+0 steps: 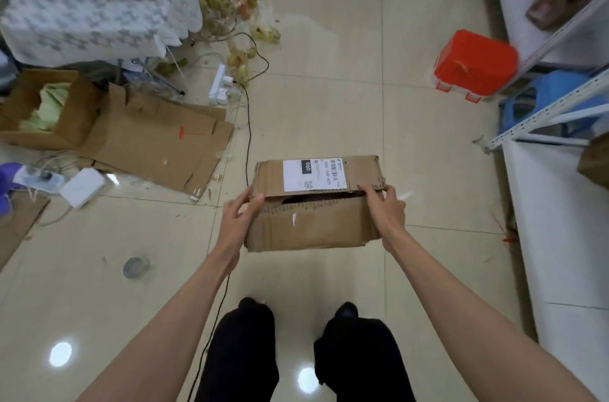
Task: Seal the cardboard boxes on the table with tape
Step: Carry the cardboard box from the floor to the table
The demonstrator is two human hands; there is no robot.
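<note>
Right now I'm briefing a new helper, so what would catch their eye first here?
First, the cardboard box at the centre, held above the tiled floor by the left hand and right hand, its labelled flaps not fully closed. Next, the red plastic container at upper right, and the flattened cardboard at left.

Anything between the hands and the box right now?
Nothing visible. The left hand and the right hand both already grip the box at its two ends, holding it above the floor. Its top flaps are not taped; a gap shows between them.
</note>
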